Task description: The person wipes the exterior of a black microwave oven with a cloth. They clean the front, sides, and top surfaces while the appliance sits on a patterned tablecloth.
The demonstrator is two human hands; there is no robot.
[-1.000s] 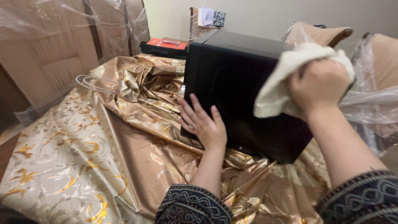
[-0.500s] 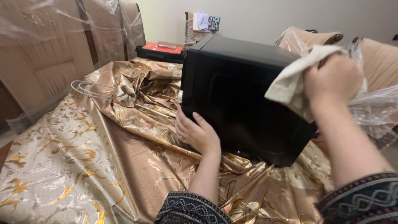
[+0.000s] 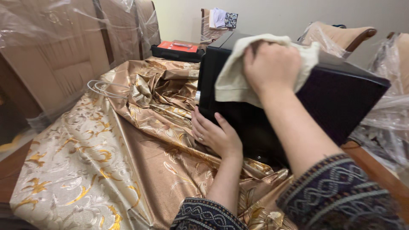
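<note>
Head view: cream cloth (image 3: 232, 79) hides black box's (image 3: 341, 102) top corner.

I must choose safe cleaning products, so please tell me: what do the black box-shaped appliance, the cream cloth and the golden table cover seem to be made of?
Black box-shaped appliance: probably painted metal or hard plastic; smooth with a dull sheen. Cream cloth under the right hand: soft woven fabric, perhaps cotton; matte, limp folds. Golden table cover: shiny satin-like or coated fabric; bright highlights on the creases.
</note>
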